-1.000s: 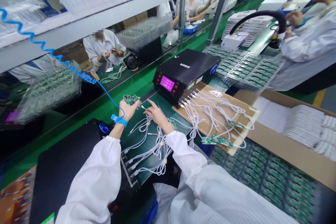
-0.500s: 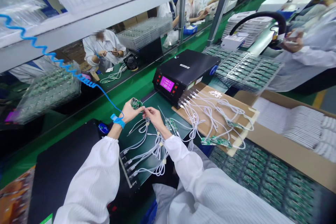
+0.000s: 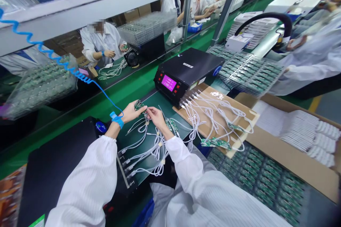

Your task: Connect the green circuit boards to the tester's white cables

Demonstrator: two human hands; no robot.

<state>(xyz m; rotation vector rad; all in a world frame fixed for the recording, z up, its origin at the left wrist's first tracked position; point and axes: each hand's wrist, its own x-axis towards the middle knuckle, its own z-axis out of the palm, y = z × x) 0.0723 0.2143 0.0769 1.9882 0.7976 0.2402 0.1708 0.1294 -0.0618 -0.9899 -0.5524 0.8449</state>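
Observation:
My left hand (image 3: 131, 112), with a blue wrist strap (image 3: 116, 119) on its wrist, is closed on small green circuit boards (image 3: 139, 105). Right beside it, my right hand (image 3: 156, 116) pinches at the near end of the boards; what its fingertips hold is too small to make out. White cables (image 3: 157, 145) lie bundled on the dark green mat below both hands. More green boards (image 3: 172, 125) with cables attached rest just right of my right wrist.
A black box with a lit purple screen (image 3: 169, 83) feeds white cables over a cardboard sheet (image 3: 213, 113). Trays of boards (image 3: 247, 71) and a carton (image 3: 301, 163) stand right. Co-workers sit across and at right. A blue coiled cord (image 3: 61, 62) hangs left.
The view has shifted slightly. The boards in my left hand have tilted to a more edge-on angle. Across the bench, a co-worker's hands have moved apart.

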